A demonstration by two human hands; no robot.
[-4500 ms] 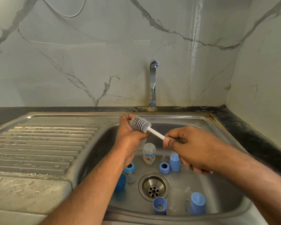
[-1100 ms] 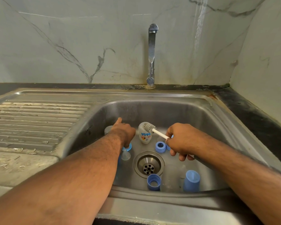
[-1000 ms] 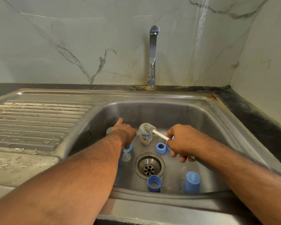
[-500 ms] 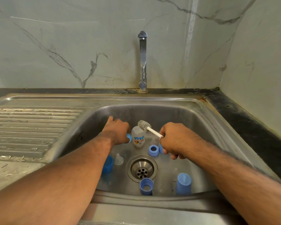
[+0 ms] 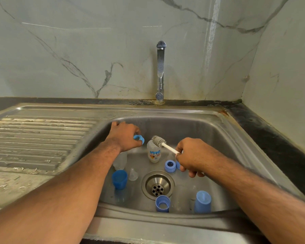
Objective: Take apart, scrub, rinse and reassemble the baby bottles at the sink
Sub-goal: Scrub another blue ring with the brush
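Left hand (image 5: 125, 138) has lifted a blue ring (image 5: 139, 138), fingers pinching it; right hand (image 5: 192, 155) grips the brush (image 5: 158, 140): scrubbing comes next.

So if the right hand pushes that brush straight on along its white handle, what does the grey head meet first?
The right hand aims the white-handled grey bristle brush up-left. Its head already overlaps the top of the clear printed baby bottle; beyond lies the blue ring that the left hand holds. Depth is unclear.

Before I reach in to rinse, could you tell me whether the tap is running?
Off: no stream falls from the tap into the sink, and the drain shows no flowing water.
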